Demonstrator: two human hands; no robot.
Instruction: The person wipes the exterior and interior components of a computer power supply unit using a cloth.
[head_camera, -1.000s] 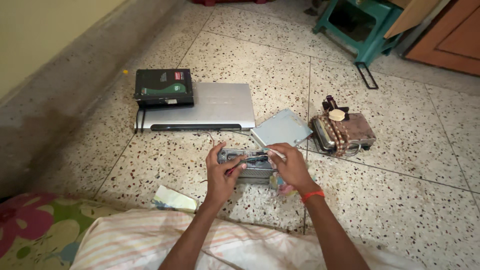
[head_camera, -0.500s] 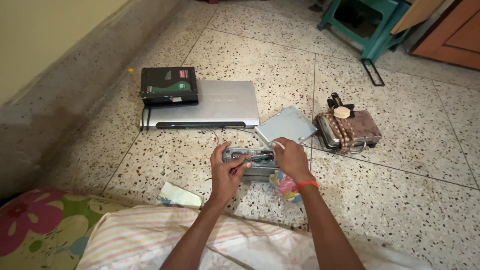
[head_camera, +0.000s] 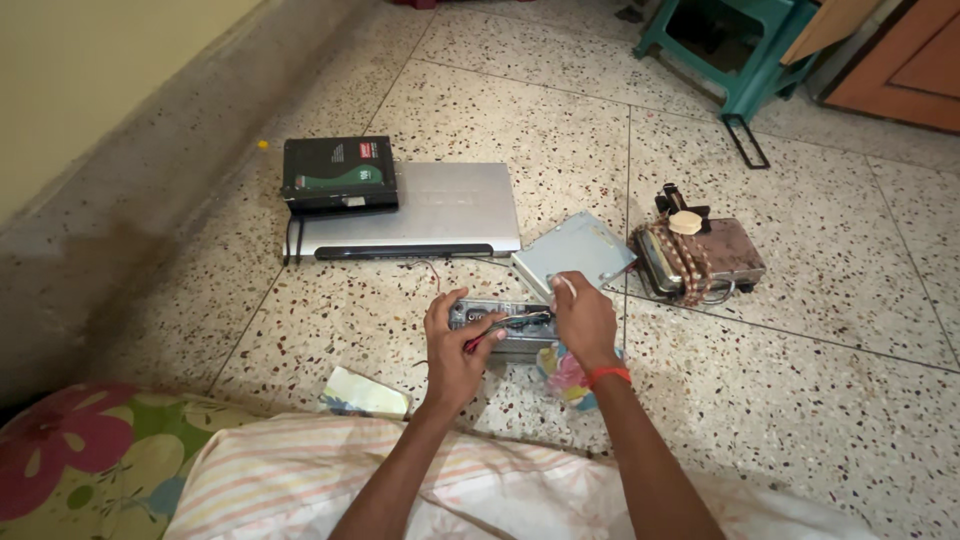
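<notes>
A small grey metal electronic unit (head_camera: 497, 330) with loose wires lies on the speckled floor in front of me. My left hand (head_camera: 452, 350) rests on its left end, fingers curled around a red-handled tool (head_camera: 475, 341). My right hand (head_camera: 584, 322), an orange band at the wrist, covers the unit's right end and pinches a thin white piece (head_camera: 566, 287). Both forearms reach out from the bottom of the view.
Behind the unit lie a flat silver player (head_camera: 420, 212) with a black box (head_camera: 338, 174) on it, a grey metal cover plate (head_camera: 575, 250) and a brown device wrapped in cord (head_camera: 700, 257). A crumpled colourful bag (head_camera: 566, 378), a folded paper (head_camera: 363, 394), a green stool (head_camera: 733, 45).
The view has shifted slightly, so everything sits a little lower in frame. My right hand has drawn in over the unit's right end. The left hand keeps its hold.
</notes>
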